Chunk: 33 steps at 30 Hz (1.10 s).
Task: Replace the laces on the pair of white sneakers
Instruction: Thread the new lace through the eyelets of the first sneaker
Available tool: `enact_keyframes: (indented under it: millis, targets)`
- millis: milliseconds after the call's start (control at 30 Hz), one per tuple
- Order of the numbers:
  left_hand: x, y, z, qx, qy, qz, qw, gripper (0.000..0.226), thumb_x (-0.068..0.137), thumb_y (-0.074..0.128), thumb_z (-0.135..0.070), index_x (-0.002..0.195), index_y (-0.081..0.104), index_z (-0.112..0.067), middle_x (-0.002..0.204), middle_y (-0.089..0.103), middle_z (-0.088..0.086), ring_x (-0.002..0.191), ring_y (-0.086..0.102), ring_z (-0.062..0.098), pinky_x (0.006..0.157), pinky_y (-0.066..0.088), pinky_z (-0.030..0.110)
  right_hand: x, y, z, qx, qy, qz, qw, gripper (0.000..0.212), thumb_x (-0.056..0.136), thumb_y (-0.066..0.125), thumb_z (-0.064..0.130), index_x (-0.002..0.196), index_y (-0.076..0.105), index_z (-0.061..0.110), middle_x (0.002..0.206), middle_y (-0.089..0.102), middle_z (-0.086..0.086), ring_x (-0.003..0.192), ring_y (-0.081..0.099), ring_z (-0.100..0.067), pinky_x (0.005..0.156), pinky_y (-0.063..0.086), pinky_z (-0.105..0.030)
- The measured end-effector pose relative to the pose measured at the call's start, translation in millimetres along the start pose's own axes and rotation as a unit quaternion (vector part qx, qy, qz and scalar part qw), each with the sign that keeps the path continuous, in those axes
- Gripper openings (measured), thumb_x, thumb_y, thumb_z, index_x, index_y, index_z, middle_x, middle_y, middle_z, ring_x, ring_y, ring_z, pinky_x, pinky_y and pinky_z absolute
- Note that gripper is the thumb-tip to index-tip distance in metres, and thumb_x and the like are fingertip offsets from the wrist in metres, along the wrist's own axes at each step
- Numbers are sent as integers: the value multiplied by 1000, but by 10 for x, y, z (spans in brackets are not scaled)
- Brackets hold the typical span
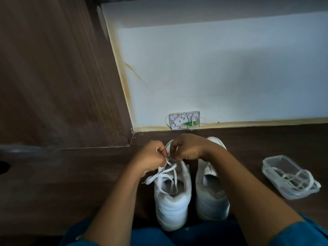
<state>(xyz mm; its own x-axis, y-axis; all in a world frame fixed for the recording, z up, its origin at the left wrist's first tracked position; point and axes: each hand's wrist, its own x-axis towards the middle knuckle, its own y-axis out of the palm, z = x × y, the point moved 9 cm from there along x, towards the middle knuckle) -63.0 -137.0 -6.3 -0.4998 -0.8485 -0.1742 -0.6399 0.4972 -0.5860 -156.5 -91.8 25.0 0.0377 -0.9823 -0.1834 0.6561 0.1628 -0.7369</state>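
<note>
Since both heels face the person's lap, the left sneaker (170,206) and right sneaker (211,197) stand side by side on the dark wood-grain counter (71,183), eyelets within easy reach. A flat white lace (165,176) crosses loosely over the left sneaker's padded collar. The left hand (152,155) and right hand (188,148) each pinch it, probably working it through the eyelets. Rightward, a clear, round-cornered plastic tub (276,158) keeps a coiled lace (292,180) handy. Beyond, a white cable box (184,120) sits low on the matte wall.

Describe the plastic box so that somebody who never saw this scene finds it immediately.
Start at the two white sneakers on the dark wooden surface. To their right lies the plastic box. It alone is clear and holds a coiled white lace.
</note>
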Motion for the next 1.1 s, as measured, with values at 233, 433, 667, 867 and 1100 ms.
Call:
enact_keyframes:
  millis: [233, 433, 667, 867, 1100]
  targets:
    - [30, -29, 81, -36, -14, -10, 999, 32, 71, 45, 15, 65, 51, -15, 59, 47, 6, 54, 44, 18, 48, 32, 21, -55, 391, 248, -310, -77, 112, 941, 21, 82, 65, 24, 94, 72, 8, 84, 66, -7, 77, 56, -19, 57, 34, -24]
    - [-21, 70, 12, -30, 1, 53, 998, 37, 79, 53, 10, 63, 65, -22, 55, 58, -6, 55, 48, 11, 51, 35, 20, -61, -170, 42, 127, -73, -80, 986, 17, 87, 60, 7, 72, 67, 12, 71, 65, -1, 70, 60, -13, 75, 45, -26]
    - [-56, 44, -83, 18, 22, 58, 998, 19, 75, 66, 1, 88, 70, -12, 61, 51, -1, 54, 42, 11, 44, 34, 17, -150, -520, 117, 552, -79, -132, 819, 41, 98, 42, 31, 64, 49, 10, 48, 38, 1, 45, 33, -14, 49, 35, -25]
    - [-41, -34, 88, -79, -41, 44, 995, 24, 78, 62, 9, 83, 65, -14, 78, 61, 6, 80, 57, 19, 64, 50, 29, -146, -418, 62, 231, -3, -100, 968, 35, 92, 57, 32, 92, 67, -2, 55, 53, -7, 37, 33, -8, 40, 24, -17]
    - [-35, -13, 187, -136, -75, 46, 987, 27, 79, 53, 15, 77, 66, -8, 78, 63, 10, 79, 60, 22, 84, 51, 43, -153, -352, 88, 351, 13, -64, 934, 24, 95, 48, 4, 78, 65, 1, 54, 62, -2, 42, 48, -7, 41, 32, -17]
